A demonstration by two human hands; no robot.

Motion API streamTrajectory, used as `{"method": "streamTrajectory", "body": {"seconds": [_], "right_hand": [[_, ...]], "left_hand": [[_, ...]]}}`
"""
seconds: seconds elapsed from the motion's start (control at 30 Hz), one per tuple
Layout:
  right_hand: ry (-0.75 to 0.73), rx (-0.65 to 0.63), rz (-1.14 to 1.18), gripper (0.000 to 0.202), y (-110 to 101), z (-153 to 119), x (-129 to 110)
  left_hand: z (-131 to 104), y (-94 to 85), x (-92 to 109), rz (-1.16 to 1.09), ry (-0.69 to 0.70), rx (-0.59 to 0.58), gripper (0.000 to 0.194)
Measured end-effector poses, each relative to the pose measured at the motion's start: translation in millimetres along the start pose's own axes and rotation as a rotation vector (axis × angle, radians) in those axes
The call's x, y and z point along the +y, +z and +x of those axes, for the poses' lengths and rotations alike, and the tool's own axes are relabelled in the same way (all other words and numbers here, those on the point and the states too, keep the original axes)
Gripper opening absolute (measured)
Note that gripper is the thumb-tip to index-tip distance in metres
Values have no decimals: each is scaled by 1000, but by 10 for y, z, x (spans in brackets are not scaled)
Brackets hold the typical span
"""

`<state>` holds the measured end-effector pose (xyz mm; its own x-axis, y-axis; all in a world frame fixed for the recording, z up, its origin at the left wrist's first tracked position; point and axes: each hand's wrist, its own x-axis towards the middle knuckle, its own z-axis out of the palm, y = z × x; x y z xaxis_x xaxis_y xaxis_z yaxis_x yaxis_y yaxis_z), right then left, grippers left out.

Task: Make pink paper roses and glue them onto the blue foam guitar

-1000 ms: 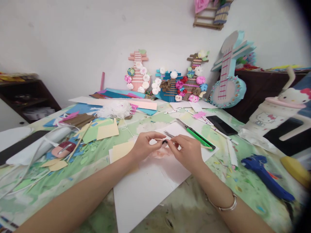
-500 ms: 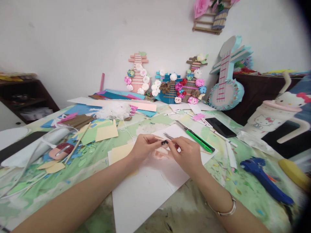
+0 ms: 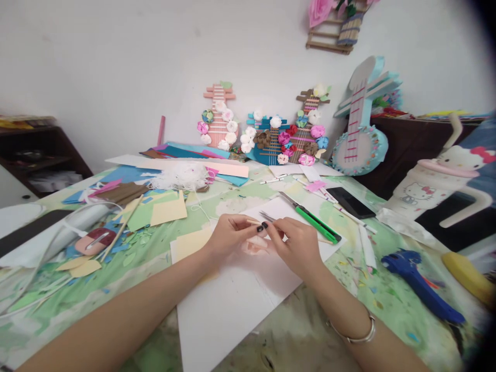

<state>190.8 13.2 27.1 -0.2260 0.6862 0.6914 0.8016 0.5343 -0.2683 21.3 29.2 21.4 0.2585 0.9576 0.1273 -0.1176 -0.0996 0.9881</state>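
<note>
My left hand point(image 3: 228, 235) and my right hand point(image 3: 296, 243) meet over a white sheet point(image 3: 220, 315), dark-nailed thumbs nearly touching. Both are closed in a pinch. Between the left fingertips shows a thin pale stick point(image 3: 253, 221); its course behind the right fingers is hidden. Whatever the right fingertips pinch is covered by them. Just below the thumbs is a small pale pink paper piece point(image 3: 254, 245); whether it is held or lies on the sheet I cannot tell. Pointed metal tips point(image 3: 265, 216) stick out behind the right fingers. A green utility knife point(image 3: 315, 222) lies beyond the right hand.
Paper scraps point(image 3: 168, 209), a wooden stick point(image 3: 123, 227) and tangled white string point(image 3: 180, 176) lie left. A phone point(image 3: 351, 202), blue tool point(image 3: 422, 284) and tumbler point(image 3: 426, 186) are right. Flower-trimmed paper instruments point(image 3: 220, 121) lean against the wall.
Both hands keep nearly the same pinch, with only slight movement at the fingertips. The whole view has shifted a little.
</note>
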Motion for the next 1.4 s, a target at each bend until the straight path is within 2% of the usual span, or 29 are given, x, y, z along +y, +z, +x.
{"method": "streamTrajectory", "body": {"seconds": [0.2, 0.4, 0.63, 0.9, 1.13, 1.4], "right_hand": [[53, -42, 1, 36, -20, 20, -12], [43, -48, 17, 36, -24, 23, -6], [41, -74, -30, 36, 6, 9, 12], [9, -40, -7, 41, 18, -6, -11], [14, -66, 38, 36, 1, -2, -6], [22, -24, 86, 33, 0, 0, 1]], "left_hand": [[3, -23, -31, 27, 54, -40, 21], [8, -28, -34, 25, 44, -2, 23], [-25, -8, -1, 10, 25, -71, 30], [-24, 1, -11, 50, 50, -14, 24], [-27, -9, -8, 66, 58, -14, 25], [-31, -9, 18, 62, 37, -20, 24]]}}
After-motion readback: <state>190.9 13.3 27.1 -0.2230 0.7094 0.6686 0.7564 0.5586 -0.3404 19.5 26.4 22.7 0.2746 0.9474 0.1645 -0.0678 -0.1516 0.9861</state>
